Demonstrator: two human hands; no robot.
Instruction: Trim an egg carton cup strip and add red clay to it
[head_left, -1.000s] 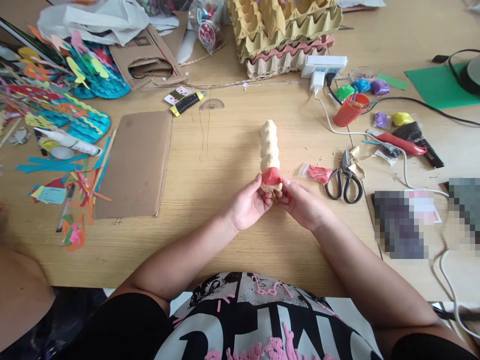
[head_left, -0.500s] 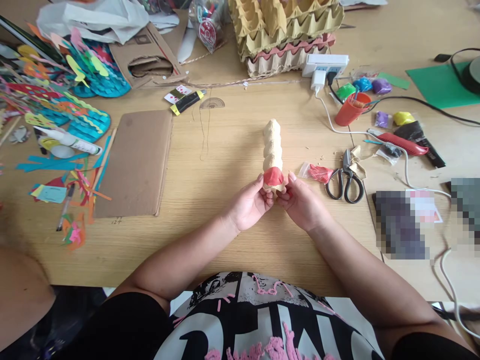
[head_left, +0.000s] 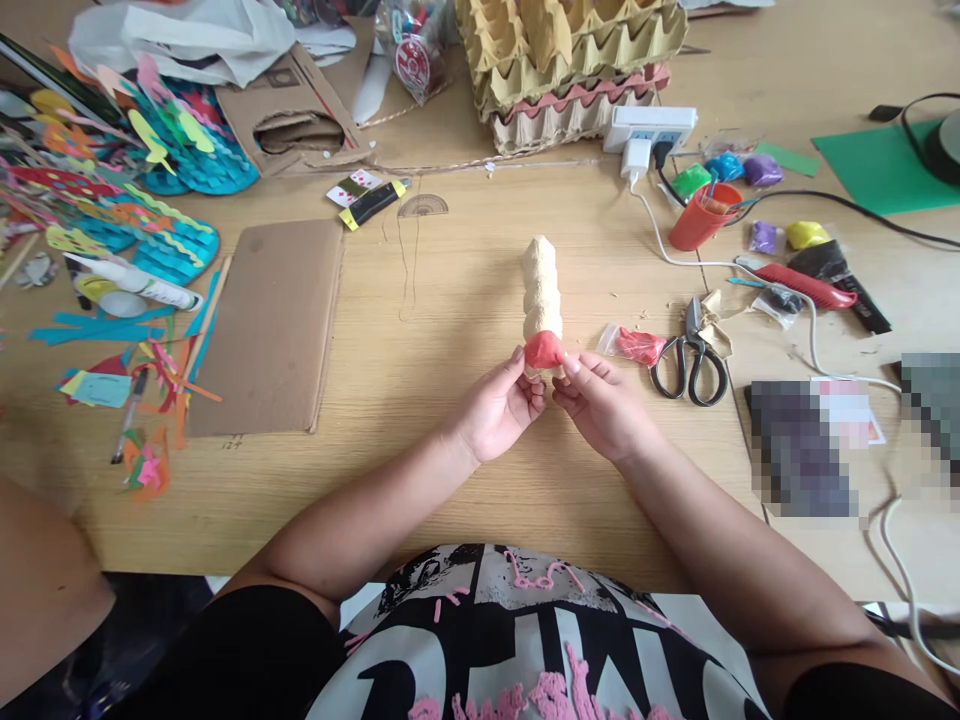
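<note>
A long, bumpy cream strip (head_left: 541, 285) points away from me above the middle of the table, with red clay (head_left: 543, 350) covering its near end. My left hand (head_left: 501, 405) grips the left side of that near end between thumb and fingers. On the right, my right hand (head_left: 604, 402) pinches the same end, its thumb against the edge of the red clay. The fingertips partly hide the strip's underside. Right of my hands lie a bag of red clay (head_left: 639, 346) and black-handled scissors (head_left: 689, 365).
Brown cardboard (head_left: 262, 325) lies to the left, near coloured paper scraps. Egg trays (head_left: 570, 80) stand at the back beside a white power strip (head_left: 650, 128). A red cup (head_left: 701, 220) and cables are at right. Another person's bare limb (head_left: 45, 590) shows at lower left.
The cream strip has tilted and shifted slightly left. My right thumb has moved left onto the edge of the red clay.
</note>
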